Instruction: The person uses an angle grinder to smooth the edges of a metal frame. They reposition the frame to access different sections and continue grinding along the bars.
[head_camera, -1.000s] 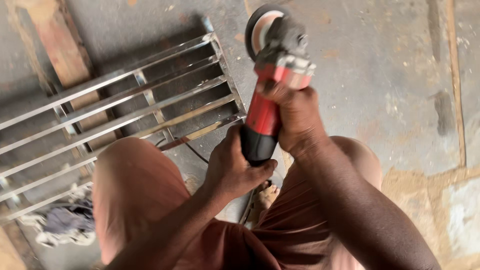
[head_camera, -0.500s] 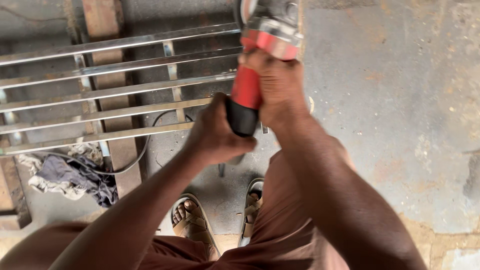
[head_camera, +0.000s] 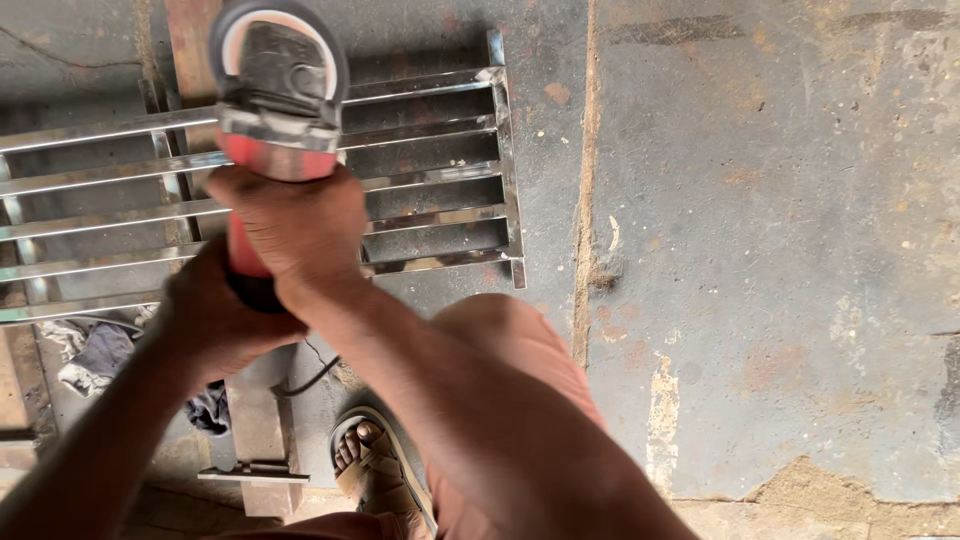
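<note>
I hold a red and grey angle grinder with both hands over a shiny steel grille that lies flat on the concrete floor. My right hand wraps the red body just behind the grey head. My left hand grips the black rear end of the handle. The grinder's round guard and disc point away from me, above the grille's bars. Its black cord trails down to the floor.
A wooden plank runs under the grille towards me. A crumpled grey rag lies at the left. My sandalled foot and bent knee are below the grille. A seam splits the concrete floor.
The view has swung right and closer: the grille now sits under the grinder, which has moved left in the picture. Both hands keep the same grip.
</note>
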